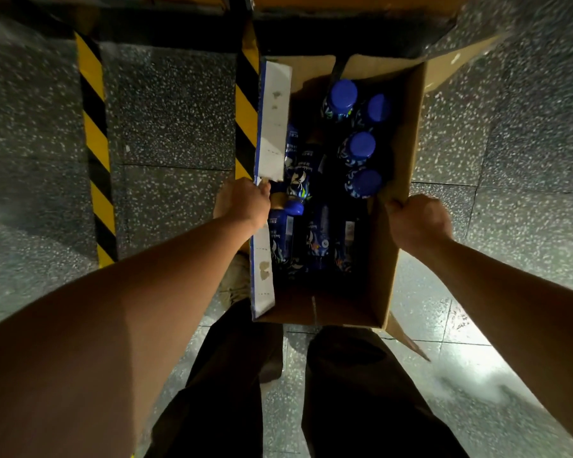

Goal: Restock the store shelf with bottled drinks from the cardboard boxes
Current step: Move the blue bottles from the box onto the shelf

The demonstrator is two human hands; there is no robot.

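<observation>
Four upright bottles [358, 148], box [398, 153] bottom shadowed

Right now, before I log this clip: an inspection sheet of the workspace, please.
Surface: speckled floor, glossy; cannot tell whether the box rests on it.
Job's things: open box; four upright bottles at its far right; several lying bottles at its left and near end.
Clutter: nothing seen.
Grippers: left hand grips the box's left flap; right hand grips its right wall.
Cables: nothing seen.
Surroundings: yellow-black stripes left of the box; more cardboard at the top; dark trousers below; no shelf in view.
</observation>
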